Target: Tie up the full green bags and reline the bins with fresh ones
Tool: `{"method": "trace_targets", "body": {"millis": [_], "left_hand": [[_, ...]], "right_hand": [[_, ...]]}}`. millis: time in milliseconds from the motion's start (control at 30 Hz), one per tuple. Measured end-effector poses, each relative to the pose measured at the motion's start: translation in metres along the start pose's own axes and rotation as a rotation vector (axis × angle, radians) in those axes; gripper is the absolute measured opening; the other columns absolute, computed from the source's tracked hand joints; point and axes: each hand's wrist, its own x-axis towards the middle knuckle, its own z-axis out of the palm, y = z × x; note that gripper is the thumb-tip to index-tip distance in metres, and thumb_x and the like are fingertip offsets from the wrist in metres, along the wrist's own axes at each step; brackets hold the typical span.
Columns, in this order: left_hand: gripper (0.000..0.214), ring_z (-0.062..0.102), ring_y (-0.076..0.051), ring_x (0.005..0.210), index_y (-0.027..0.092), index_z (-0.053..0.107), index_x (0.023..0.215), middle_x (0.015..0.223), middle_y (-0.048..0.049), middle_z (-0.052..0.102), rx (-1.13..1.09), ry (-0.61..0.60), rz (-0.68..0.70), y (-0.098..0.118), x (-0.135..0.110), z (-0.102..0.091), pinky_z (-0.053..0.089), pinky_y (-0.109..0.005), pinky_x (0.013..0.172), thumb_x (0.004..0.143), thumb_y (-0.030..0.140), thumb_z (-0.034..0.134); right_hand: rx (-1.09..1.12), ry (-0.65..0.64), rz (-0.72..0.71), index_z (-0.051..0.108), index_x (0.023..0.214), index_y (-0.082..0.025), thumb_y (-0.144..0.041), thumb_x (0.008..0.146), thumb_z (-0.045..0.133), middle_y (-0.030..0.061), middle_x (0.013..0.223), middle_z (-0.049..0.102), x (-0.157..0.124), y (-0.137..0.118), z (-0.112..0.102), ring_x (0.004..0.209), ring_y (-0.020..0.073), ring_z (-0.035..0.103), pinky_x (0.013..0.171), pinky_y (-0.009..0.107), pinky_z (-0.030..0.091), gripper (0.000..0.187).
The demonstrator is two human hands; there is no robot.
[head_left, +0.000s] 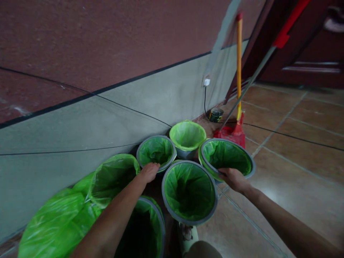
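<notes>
My left hand [149, 172] is closed on the near rim of a grey trash bin [140, 157] lined with a green bag, close to the wall. On the right, my right hand [234, 180] grips the near rim of another green-lined trash bin [252, 168], which looks tilted toward me. A third lined bin [189, 215] stands between my arms. Behind it is a bin [185, 154] with a lighter green bag folded over its rim. Below my left forearm, part of one more bin [161, 222] shows; the forearm hides some of it.
At left, an open green-bagged bin [118, 161] stands beside a puffed green plastic bag [53, 218]. A red dustpan [232, 134] and a yellow-handled broom [239, 64] are behind the right bin. Black cables [134, 113] cross the wall and floor. A small tin [216, 114] sits below a plugged-in white adapter [206, 82].
</notes>
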Motion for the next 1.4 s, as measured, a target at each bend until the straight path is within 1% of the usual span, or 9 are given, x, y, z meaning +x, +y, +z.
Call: {"method": "trace_targets", "body": {"millis": [167,333,533,600,700,867,1133,1267,1400], "left_hand": [[0.034,0.064,-0.024,0.106,0.014,0.055,0.114,0.101,-0.0116,0.070,0.000,-0.066,0.045,-0.004,-0.001,-0.007,0.047,-0.032,0.090,0.082,0.004,0.047],[0.025,0.066,-0.024,0.100,0.014,0.054,0.112,0.102,-0.0121,0.070,-0.045,-0.078,0.034,-0.009,0.000,-0.018,0.047,-0.031,0.084,0.089,0.012,0.045],[0.022,0.066,-0.023,0.096,0.015,0.052,0.112,0.101,-0.0112,0.069,-0.092,0.031,0.016,-0.023,-0.006,-0.032,0.046,-0.031,0.081,0.095,0.020,0.039],[0.024,0.066,-0.023,0.094,0.015,0.051,0.115,0.097,-0.0111,0.070,-0.063,0.082,-0.008,-0.023,-0.009,-0.033,0.047,-0.032,0.081,0.095,0.020,0.037],[0.025,0.067,-0.024,0.093,0.016,0.051,0.116,0.096,-0.0114,0.070,-0.014,0.112,-0.025,-0.016,-0.013,-0.031,0.048,-0.033,0.080,0.095,0.021,0.039],[0.027,0.067,-0.023,0.097,0.015,0.052,0.116,0.098,-0.0120,0.071,-0.062,0.078,-0.094,-0.001,-0.013,-0.023,0.047,-0.032,0.083,0.094,0.015,0.037],[0.040,0.066,-0.024,0.106,0.013,0.052,0.123,0.105,-0.0142,0.071,-0.091,-0.002,-0.152,0.017,-0.013,-0.006,0.047,-0.032,0.088,0.088,0.003,0.036],[0.035,0.066,-0.024,0.105,0.013,0.055,0.119,0.107,-0.0146,0.070,-0.066,0.006,-0.136,0.021,-0.007,0.003,0.047,-0.034,0.090,0.092,0.006,0.033],[0.028,0.063,-0.024,0.108,0.014,0.059,0.111,0.111,-0.0136,0.068,-0.074,0.083,-0.158,0.021,-0.002,0.010,0.044,-0.038,0.097,0.094,0.010,0.038]], "right_hand": [[-0.017,0.116,0.006,0.069,0.088,-0.020,-0.029,0.092,0.044,0.0062,0.082,0.073,-0.007,-0.001,0.021,0.077,0.0201,0.067,0.063,0.025,0.039,0.027],[0.022,0.164,-0.008,0.070,0.088,-0.021,-0.030,0.093,0.043,0.0051,0.081,0.073,-0.008,0.003,0.024,0.076,0.0198,0.068,0.063,0.025,0.041,0.029],[0.018,0.243,0.019,0.071,0.097,-0.021,-0.031,0.093,0.042,0.0065,0.085,0.075,-0.010,0.004,0.015,0.077,0.0211,0.069,0.065,0.026,0.042,0.031],[-0.021,0.229,0.032,0.071,0.096,-0.020,-0.030,0.094,0.041,0.0078,0.086,0.074,-0.011,0.003,0.015,0.077,0.0218,0.068,0.064,0.027,0.041,0.032],[-0.054,0.166,0.012,0.071,0.090,-0.020,-0.030,0.094,0.040,0.0082,0.084,0.074,-0.011,0.002,0.020,0.076,0.0215,0.067,0.063,0.027,0.040,0.033],[-0.035,0.088,0.027,0.070,0.085,-0.020,-0.031,0.095,0.040,0.0073,0.081,0.073,-0.010,0.000,0.029,0.077,0.0207,0.067,0.064,0.026,0.039,0.033],[-0.063,0.021,0.046,0.071,0.099,-0.018,-0.026,0.093,0.043,0.0104,0.092,0.074,-0.008,-0.003,0.029,0.088,0.0248,0.069,0.072,0.030,0.045,0.030],[-0.087,0.058,0.051,0.068,0.113,-0.017,-0.024,0.089,0.049,0.0129,0.108,0.073,-0.009,-0.002,0.034,0.098,0.0270,0.069,0.082,0.033,0.049,0.031],[-0.136,0.179,0.040,0.059,0.126,-0.010,-0.022,0.084,0.056,0.0178,0.120,0.068,-0.015,-0.002,0.041,0.108,0.0304,0.065,0.092,0.039,0.049,0.044]]}}
